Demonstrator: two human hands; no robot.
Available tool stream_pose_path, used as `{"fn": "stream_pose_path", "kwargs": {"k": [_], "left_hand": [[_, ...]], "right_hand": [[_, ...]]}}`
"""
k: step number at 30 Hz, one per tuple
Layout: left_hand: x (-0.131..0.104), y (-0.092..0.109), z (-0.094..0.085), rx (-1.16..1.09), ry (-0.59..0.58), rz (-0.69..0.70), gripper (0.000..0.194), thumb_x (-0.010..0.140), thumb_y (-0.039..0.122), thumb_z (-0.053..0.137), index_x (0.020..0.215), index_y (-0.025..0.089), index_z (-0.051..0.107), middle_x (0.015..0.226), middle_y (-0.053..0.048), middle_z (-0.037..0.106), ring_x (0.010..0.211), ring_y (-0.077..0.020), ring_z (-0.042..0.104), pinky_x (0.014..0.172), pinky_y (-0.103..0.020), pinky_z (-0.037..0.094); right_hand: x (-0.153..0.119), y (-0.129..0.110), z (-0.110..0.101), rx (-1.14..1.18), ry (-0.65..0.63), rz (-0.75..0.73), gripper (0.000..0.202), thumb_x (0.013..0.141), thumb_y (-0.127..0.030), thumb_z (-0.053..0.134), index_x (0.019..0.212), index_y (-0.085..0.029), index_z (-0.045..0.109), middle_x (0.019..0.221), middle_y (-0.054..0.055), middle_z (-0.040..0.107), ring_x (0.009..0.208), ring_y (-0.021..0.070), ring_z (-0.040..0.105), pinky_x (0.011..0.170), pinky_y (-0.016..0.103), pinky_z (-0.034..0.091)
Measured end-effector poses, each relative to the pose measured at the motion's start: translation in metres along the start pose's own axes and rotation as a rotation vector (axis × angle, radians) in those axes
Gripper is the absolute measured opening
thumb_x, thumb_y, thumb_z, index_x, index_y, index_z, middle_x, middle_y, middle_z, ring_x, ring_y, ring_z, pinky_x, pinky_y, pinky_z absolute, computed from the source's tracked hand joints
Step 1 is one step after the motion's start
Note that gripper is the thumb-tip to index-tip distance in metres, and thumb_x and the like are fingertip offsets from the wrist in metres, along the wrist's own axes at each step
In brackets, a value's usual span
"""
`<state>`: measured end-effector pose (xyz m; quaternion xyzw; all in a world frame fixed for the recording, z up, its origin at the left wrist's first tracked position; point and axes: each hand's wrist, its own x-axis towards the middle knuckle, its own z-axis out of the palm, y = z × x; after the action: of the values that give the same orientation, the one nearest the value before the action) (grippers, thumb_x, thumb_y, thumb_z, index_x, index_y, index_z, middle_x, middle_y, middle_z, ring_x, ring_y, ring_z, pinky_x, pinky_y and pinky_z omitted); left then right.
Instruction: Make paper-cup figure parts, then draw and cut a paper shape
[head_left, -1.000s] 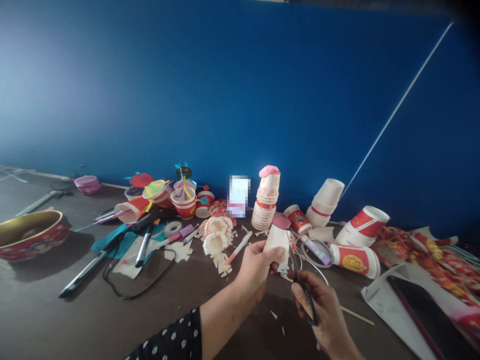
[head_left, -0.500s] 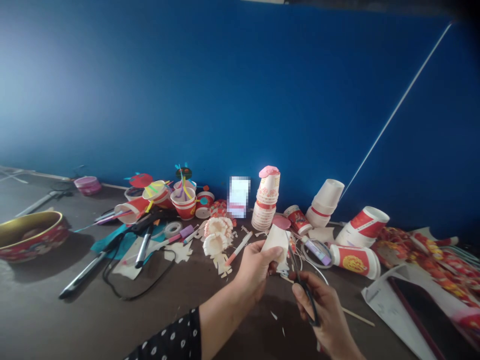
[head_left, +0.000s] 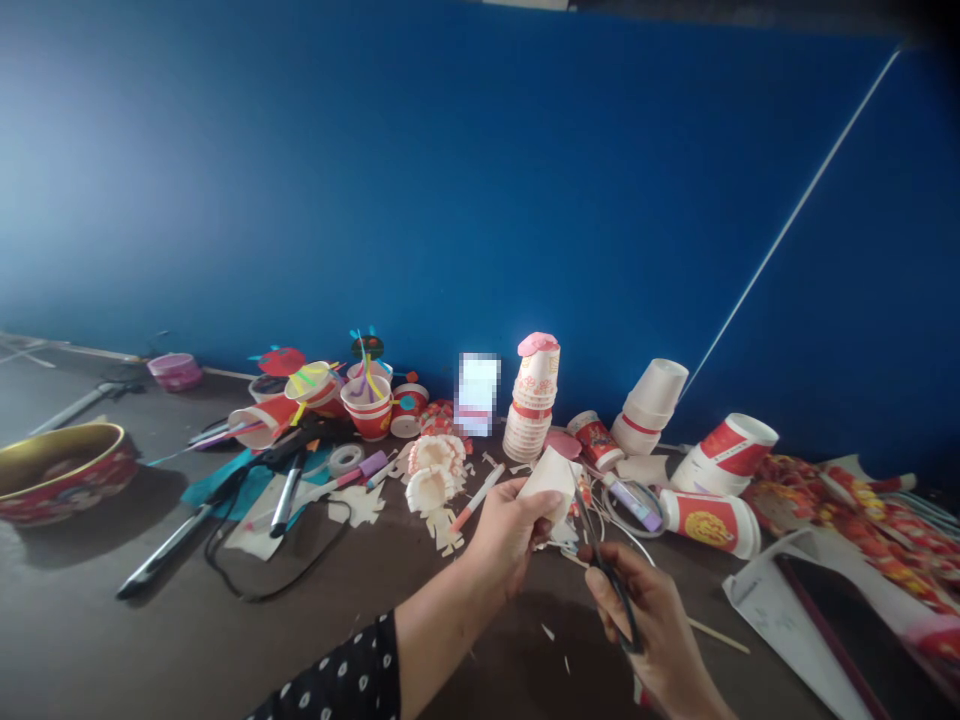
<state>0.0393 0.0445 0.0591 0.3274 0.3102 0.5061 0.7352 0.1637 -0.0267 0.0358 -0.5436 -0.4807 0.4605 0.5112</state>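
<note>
the left hand (head_left: pixel 510 530) pinches the paper (head_left: pixel 549 478), which sticks up past its thumb. the right hand (head_left: pixel 654 612) grips scissors (head_left: pixel 599 545), blades pointing away from it beside the paper's right edge; contact is unclear. clean cutting likely wants the left thumb clear and the paper turned slowly.

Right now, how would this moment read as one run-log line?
left hand: holds white paper | right hand: holds scissors beside the paper's edge | beyond: paper cup stack, pink piece on top
</note>
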Motion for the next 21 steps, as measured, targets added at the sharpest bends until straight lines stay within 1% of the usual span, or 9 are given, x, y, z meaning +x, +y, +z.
{"fn": "stream_pose_path", "kwargs": {"k": [4, 10, 15, 21], "left_hand": [[0.0012, 0.001, -0.0009, -0.019, 0.017, -0.019, 0.019, 0.051, 0.019, 0.064, 0.062, 0.011, 0.051, 0.046, 0.004, 0.044, 0.037, -0.0016, 0.03, 0.04, -0.018, 0.017], [0.0033, 0.0023, -0.0023, -0.037, 0.049, -0.04, 0.021, 0.049, 0.018, 0.065, 0.061, 0.013, 0.048, 0.043, 0.005, 0.043, 0.035, -0.0014, 0.029, 0.038, -0.018, 0.016], [0.0018, 0.0038, -0.0012, -0.044, 0.053, -0.049, 0.022, 0.049, 0.017, 0.065, 0.06, 0.013, 0.047, 0.043, 0.005, 0.044, 0.035, -0.0012, 0.029, 0.039, -0.018, 0.016], [0.0015, 0.0045, -0.0003, -0.05, 0.049, -0.04, 0.021, 0.049, 0.017, 0.065, 0.06, 0.013, 0.047, 0.041, 0.006, 0.043, 0.034, -0.0013, 0.028, 0.038, -0.018, 0.016]], "right_hand": [[-0.0002, -0.0012, -0.0004, -0.014, 0.002, 0.002, 0.038, 0.063, -0.049, 0.065, 0.078, -0.015, 0.058, 0.043, -0.009, 0.038, 0.034, 0.0038, 0.032, 0.033, 0.016, 0.026], [0.0001, -0.0025, 0.0005, -0.042, 0.006, 0.006, 0.039, 0.063, -0.051, 0.065, 0.078, -0.015, 0.058, 0.044, -0.009, 0.039, 0.034, 0.004, 0.033, 0.034, 0.016, 0.028], [-0.0004, -0.0045, 0.0014, -0.047, 0.025, 0.015, 0.039, 0.061, -0.051, 0.065, 0.076, -0.016, 0.058, 0.043, -0.008, 0.039, 0.034, 0.0048, 0.034, 0.034, 0.017, 0.028], [-0.0004, -0.0042, 0.0015, -0.039, 0.012, 0.03, 0.039, 0.061, -0.051, 0.065, 0.077, -0.017, 0.058, 0.044, -0.009, 0.038, 0.034, 0.0045, 0.031, 0.034, 0.017, 0.027]]}}
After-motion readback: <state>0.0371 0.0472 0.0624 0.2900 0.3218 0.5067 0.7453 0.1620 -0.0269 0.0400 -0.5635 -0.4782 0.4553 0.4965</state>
